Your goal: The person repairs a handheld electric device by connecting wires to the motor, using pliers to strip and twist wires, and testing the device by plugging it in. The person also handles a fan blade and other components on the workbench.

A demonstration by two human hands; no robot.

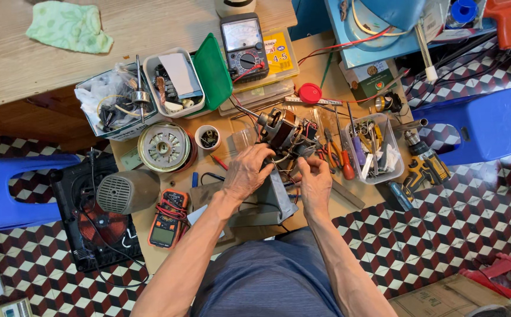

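Small electric motor [287,134] sat mid-worktop [320,64] on grey block. Left hand [247,171] curled against motor's near side; right hand [314,179] pinched its thin wires. Risk: tugged wire could snap; motor could tip onto pliers [330,151] beside.

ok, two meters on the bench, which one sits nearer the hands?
The orange digital multimeter, lying just beside the left forearm, below the left hand. The black analog meter with the needle dial sits farther up, beyond the motor.

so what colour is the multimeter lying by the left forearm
Orange and black multimeter, seen in the head view.
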